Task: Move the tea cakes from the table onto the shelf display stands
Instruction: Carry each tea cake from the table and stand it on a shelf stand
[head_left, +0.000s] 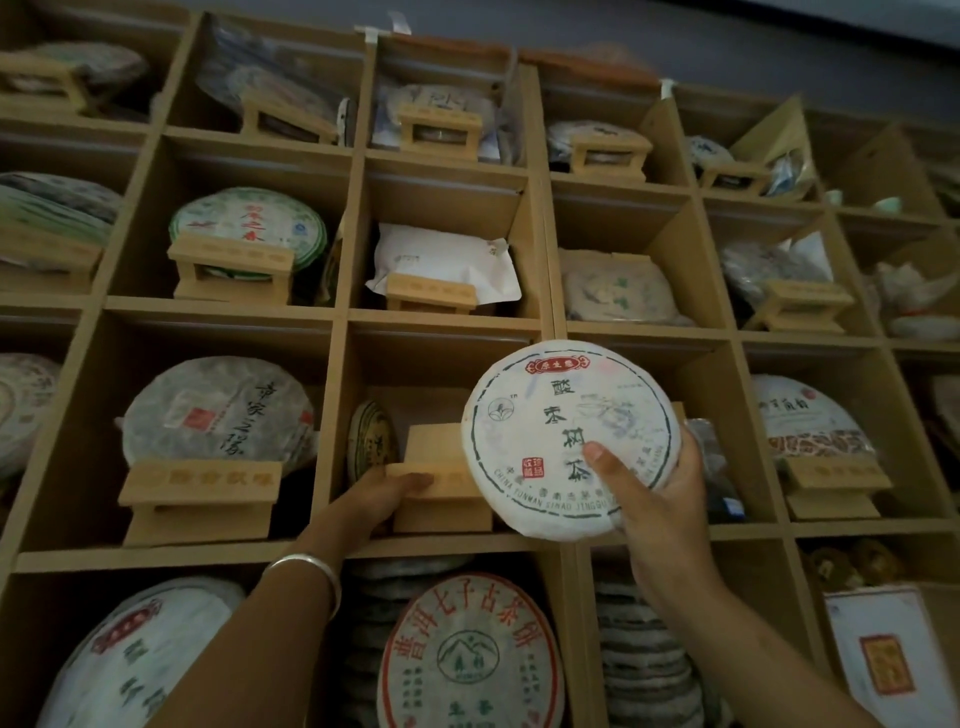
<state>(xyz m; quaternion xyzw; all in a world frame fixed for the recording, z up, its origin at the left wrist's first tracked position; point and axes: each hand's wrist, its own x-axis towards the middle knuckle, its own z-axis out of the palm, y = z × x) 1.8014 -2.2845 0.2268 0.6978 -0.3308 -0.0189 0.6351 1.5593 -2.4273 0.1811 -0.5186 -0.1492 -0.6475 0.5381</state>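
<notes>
Left hand (382, 496), silver bangle (306, 571) on its wrist, reaches into the middle cubby of the wooden shelf (343, 312), fingers curled on the empty wooden display stand (441, 478). Just right, the right hand (660, 499) grips a paper-wrapped tea cake (569, 434), thumb across its face, held upright in front of that cubby, above the stand.

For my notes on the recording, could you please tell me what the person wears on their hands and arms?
Both forearms are bare, with no sleeves in view and no gloves. The left hand has a plain, smooth silver bangle round its wrist. The right hand shows no ring, watch or bracelet, and its thumbnail is short and unpainted.
</notes>
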